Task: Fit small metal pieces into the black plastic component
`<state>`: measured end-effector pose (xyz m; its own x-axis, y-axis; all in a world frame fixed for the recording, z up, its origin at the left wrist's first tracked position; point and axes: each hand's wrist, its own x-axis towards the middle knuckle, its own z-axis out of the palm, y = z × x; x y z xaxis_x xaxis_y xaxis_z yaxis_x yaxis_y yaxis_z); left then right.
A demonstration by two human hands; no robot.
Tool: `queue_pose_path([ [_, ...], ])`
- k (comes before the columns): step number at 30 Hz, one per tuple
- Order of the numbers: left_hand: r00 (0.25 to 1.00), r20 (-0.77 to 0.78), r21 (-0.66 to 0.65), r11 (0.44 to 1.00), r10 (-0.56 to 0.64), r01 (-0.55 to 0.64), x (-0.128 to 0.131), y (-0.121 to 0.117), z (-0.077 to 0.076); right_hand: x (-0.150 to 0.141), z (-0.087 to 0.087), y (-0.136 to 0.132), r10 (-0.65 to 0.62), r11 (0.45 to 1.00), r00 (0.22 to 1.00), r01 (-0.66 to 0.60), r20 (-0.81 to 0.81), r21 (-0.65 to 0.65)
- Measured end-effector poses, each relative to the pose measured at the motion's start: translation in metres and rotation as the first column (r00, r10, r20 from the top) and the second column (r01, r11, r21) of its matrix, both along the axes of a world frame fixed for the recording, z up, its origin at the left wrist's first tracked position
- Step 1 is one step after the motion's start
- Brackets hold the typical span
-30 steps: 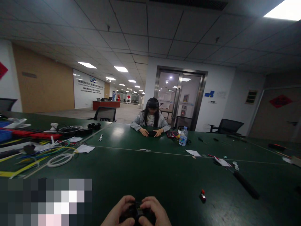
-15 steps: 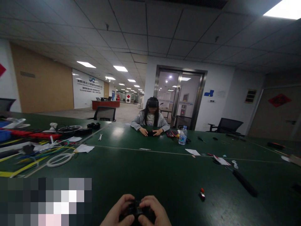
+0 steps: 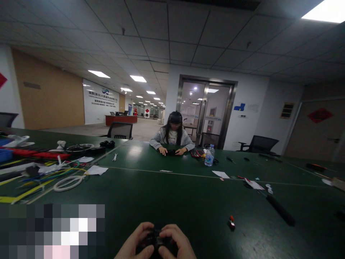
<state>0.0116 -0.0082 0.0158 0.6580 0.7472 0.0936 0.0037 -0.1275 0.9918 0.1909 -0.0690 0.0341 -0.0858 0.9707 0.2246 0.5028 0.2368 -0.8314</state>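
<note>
Black object (image 3: 155, 240), one in number, sits at the near edge of the view, low and central, between two hands. The left hand (image 3: 134, 241) and the right hand (image 3: 178, 241) wrap it from either side, fingers curled over the far side and both thumbs on the near side, so all are gripping it; its details are too dark to make out.

One small red-and-silver piece (image 3: 231, 223) lies to the right, near one black handle (image 3: 280, 209). Farther off are one spanner (image 3: 115, 157), one coil of white cable (image 3: 68, 183) and, across from the hands, one seated person (image 3: 172, 135) with both hands at a dark item (image 3: 171, 152).

Everything rests on a dark green counter (image 3: 151, 194) with pale seams; a pixelated patch covers its lower left. Beyond stand four black chairs (image 3: 120, 130), one glass double door (image 3: 206, 111) and a red-brown reception desk (image 3: 121, 120), under a panelled ceiling with lit lamps.

One clear bottle (image 3: 209, 156) stands upright; its fill level is unclear. At the left edge, a blue container (image 3: 5, 155) shows partly, its contents too blurred to tell.
</note>
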Motion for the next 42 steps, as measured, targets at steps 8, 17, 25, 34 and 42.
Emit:
queue_pose_path([
  [8, 0.999, 0.034, -0.01, 1.0, 0.004, -0.004, 0.001, -0.001, 0.0, 0.004, -0.014, 0.007, 0.062, 0.993, 0.997, -0.058, -0.038, 0.101],
  [17, 1.0, 0.027, -0.008, 1.0, 0.003, -0.003, 0.001, -0.002, 0.002, 0.002, -0.006, 0.003, 0.022, 0.999, 1.0, -0.022, -0.014, 0.025],
  [25, 1.0, 0.028, 0.01, 1.0, -0.005, 0.004, 0.002, 0.001, -0.001, 0.002, -0.01, 0.004, 0.037, 0.998, 0.999, -0.036, -0.027, 0.05],
  [34, 1.0, 0.003, 0.024, 1.0, -0.018, 0.018, 0.001, -0.001, 0.002, 0.0, -0.001, 0.001, 0.013, 1.0, 1.0, -0.013, -0.008, 0.004],
  [42, 1.0, 0.011, 0.015, 1.0, 0.009, -0.009, 0.001, -0.003, 0.002, 0.002, -0.014, 0.007, 0.026, 0.998, 1.0, -0.026, -0.006, 0.059],
])
